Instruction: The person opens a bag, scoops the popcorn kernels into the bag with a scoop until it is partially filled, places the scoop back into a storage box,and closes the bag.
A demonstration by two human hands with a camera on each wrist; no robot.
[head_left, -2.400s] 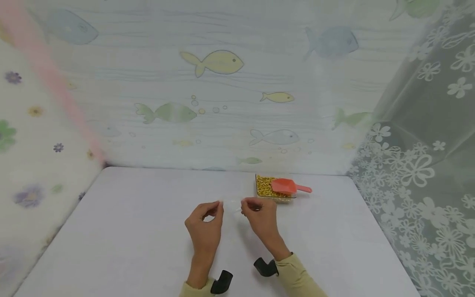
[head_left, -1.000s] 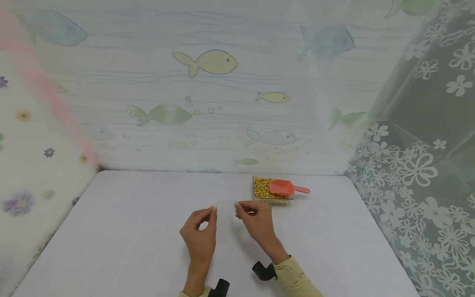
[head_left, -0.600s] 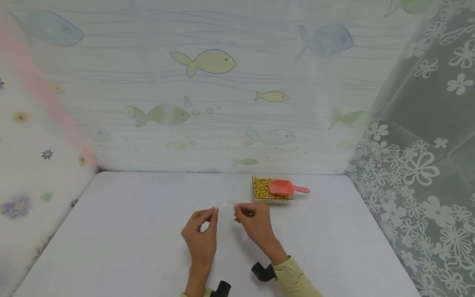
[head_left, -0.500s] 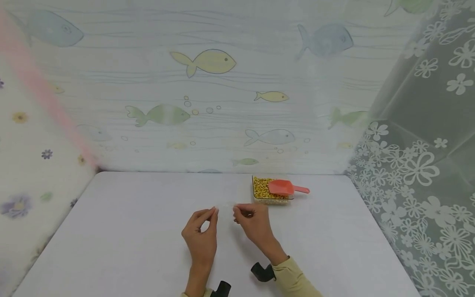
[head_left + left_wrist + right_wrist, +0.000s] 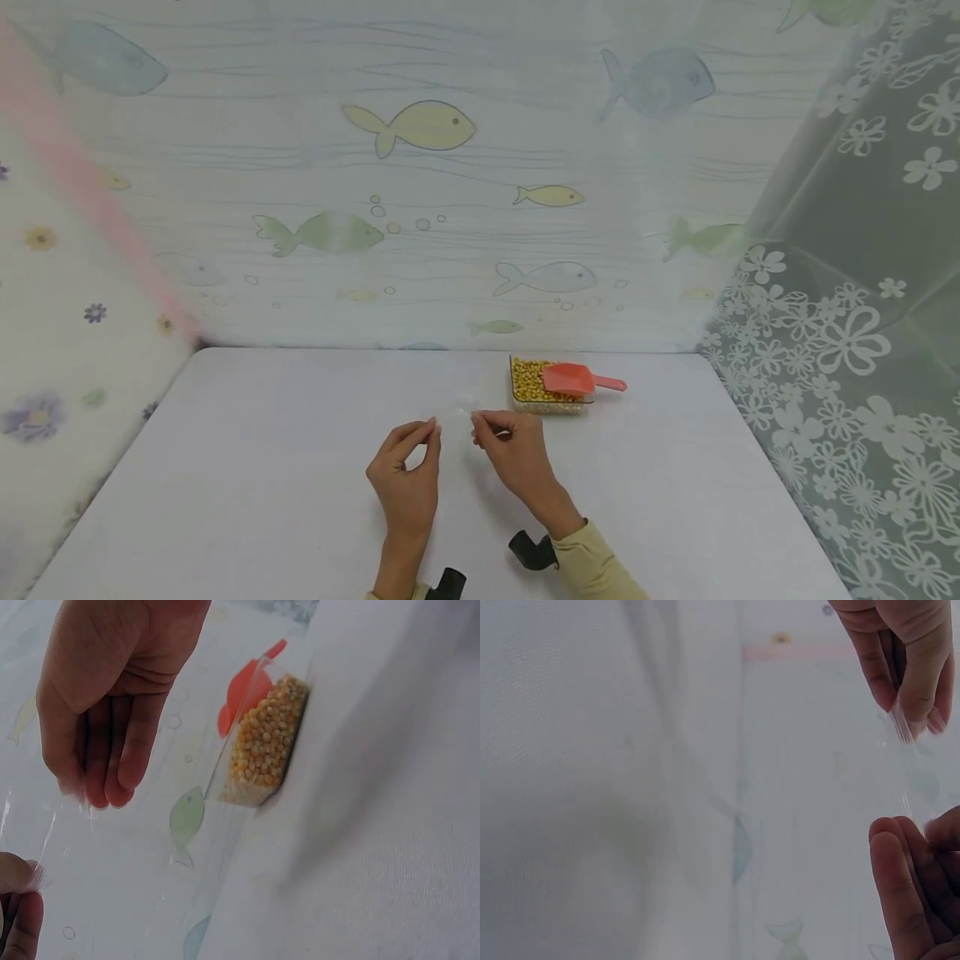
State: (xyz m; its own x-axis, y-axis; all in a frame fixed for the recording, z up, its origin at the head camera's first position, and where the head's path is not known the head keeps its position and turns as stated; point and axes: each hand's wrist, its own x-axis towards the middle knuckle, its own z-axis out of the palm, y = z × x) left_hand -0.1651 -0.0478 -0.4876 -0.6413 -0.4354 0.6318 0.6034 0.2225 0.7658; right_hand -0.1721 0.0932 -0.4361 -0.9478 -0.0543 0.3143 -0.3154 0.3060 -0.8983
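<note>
Between my hands is a thin clear plastic bag or film (image 5: 46,832), hard to make out against the white table. My left hand (image 5: 408,475) pinches one side of it between thumb and fingertips. On the other side, my right hand (image 5: 516,450) pinches it with thumb and forefinger. In the right wrist view, fine creased lines run in the plastic (image 5: 906,733) at the left hand's (image 5: 911,664) fingertips. Both hands are raised above the tabletop, a short gap apart. Whether the plastic's mouth is parted cannot be told.
Behind my right hand stands a clear box (image 5: 553,407) of yellow corn kernels (image 5: 528,381). A red scoop (image 5: 572,379) lies on the kernels, its handle sticking out to the right. A fish-patterned wall sheet (image 5: 435,250) rises behind the white table (image 5: 262,467).
Both hands have come slightly nearer to me and a little closer together, still pinching the plastic. The view has shifted slightly. Over the last half second, only glints on the plastic differ.
</note>
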